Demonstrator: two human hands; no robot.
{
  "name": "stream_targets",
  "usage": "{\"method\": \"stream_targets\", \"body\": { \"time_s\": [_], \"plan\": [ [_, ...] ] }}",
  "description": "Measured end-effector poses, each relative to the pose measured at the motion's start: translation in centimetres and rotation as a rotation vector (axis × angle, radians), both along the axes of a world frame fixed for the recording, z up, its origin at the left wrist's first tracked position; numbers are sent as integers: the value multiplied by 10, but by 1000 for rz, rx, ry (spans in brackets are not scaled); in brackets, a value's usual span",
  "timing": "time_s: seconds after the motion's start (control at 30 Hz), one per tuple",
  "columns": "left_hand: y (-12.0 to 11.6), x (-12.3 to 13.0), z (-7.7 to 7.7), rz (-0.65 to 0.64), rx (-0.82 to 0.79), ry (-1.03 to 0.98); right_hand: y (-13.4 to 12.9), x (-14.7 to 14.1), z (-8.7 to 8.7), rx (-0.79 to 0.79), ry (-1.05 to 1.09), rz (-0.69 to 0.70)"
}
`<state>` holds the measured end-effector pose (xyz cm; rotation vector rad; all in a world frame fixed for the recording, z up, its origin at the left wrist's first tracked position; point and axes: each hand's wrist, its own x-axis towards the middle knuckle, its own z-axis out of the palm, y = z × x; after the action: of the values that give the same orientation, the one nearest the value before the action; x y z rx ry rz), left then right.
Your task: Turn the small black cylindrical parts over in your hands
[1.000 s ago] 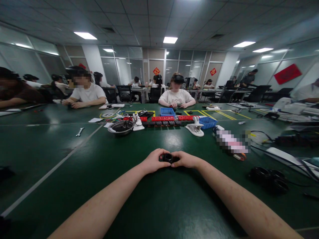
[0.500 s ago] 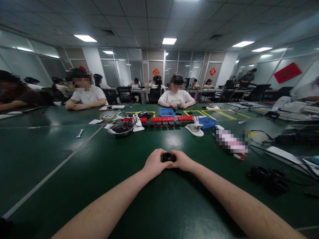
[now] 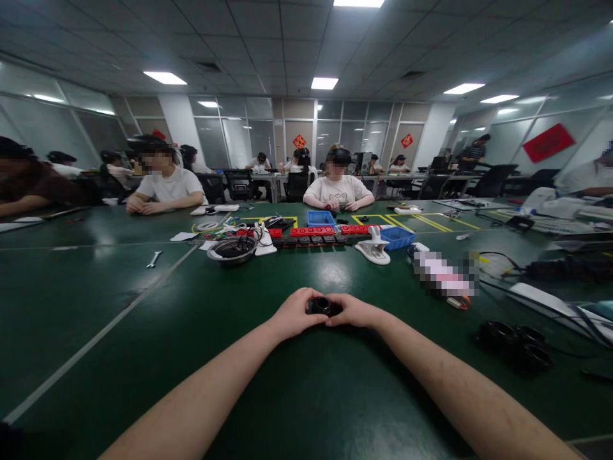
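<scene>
A small black round part [image 3: 322, 305] with a hollow top sits between my two hands on the green table [image 3: 143, 332]. My left hand [image 3: 294, 315] curls around its left side. My right hand [image 3: 353, 312] grips its right side. Both forearms stretch forward from the near edge and meet at the part. Fingers cover most of the part, so only its top ring shows.
Ahead lie a metal bowl [image 3: 232, 249], red blocks [image 3: 312, 231], a blue bin [image 3: 400, 237], a white clamp [image 3: 374, 250] and a wrench [image 3: 154, 259]. Black round parts [image 3: 517, 338] and cables lie at right. People sit across the table, and others further back.
My hands and the black part stay nearly in the same spot, with only slight shifts of grip. The camera has tilted a little.
</scene>
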<state>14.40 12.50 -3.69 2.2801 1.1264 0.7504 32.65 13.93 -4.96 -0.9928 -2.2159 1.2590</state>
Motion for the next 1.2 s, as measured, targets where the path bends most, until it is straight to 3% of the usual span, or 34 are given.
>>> {"method": "stream_targets", "body": {
  "time_s": [0.23, 0.57, 0.7, 1.03, 1.1, 1.2],
  "plan": [
    [7, -5, -2, -110, -47, -4, -2, 1, 5, -67, 10, 51],
    [8, -3, -6, -90, -50, -6, -1, 1, 4, -11, -64, -10],
    [5, -2, -5, -32, -33, -9, 0, 0, 1, 81, -137, -85],
    [-4, 15, -21, 291, 44, -54, -10, -29, -21, 411, -319, -563],
    [-3, 15, -21, 292, 41, -56, -12, -32, -21, 437, -285, -562],
    [-3, 12, -18, 246, 28, -56, -8, -26, -17, 370, -216, -407]
  ]
}}
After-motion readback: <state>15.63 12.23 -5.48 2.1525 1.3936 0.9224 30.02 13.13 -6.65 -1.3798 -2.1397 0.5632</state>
